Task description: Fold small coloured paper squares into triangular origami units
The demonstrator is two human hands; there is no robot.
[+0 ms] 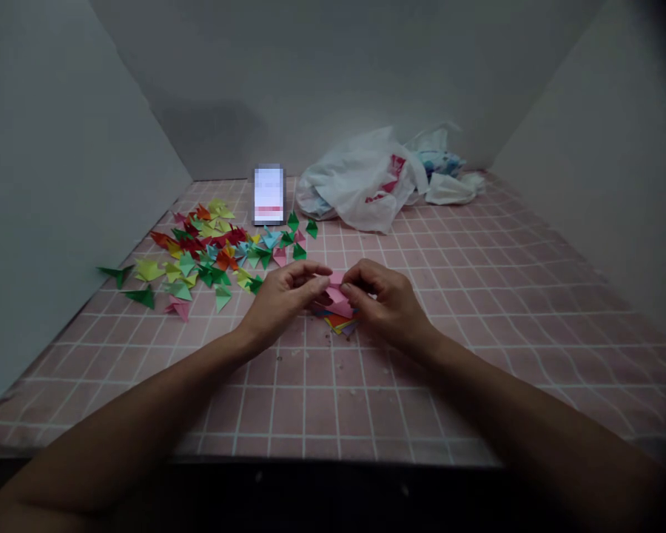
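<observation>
Folded paper pieces (232, 259): a loose spread at the far left of the checked tablecloth (477, 296), in red, orange, yellow, green, light blue and pink; many overlap, while a few green ones and a pink one lie toward the near left edge.
Phone (268, 194): upright just beyond the pieces' right side, screen lit but blurred.
Left hand (288, 295): thumb and fingers closed together on the left edge of the pink paper (341, 303).
Pink paper: between the two hands near the middle, partly hidden by the fingers, a crease showing.
Coloured sheets (340, 323): under the pink paper, orange, yellow and blue corners showing.
White plastic bag (355, 178): crumpled at the far side, red print on it.
Right hand (387, 302): thumb and forefinger pinch the pink paper's right edge.
Smaller bag (449, 189): beside the white one, farther right, blue patterned contents.
</observation>
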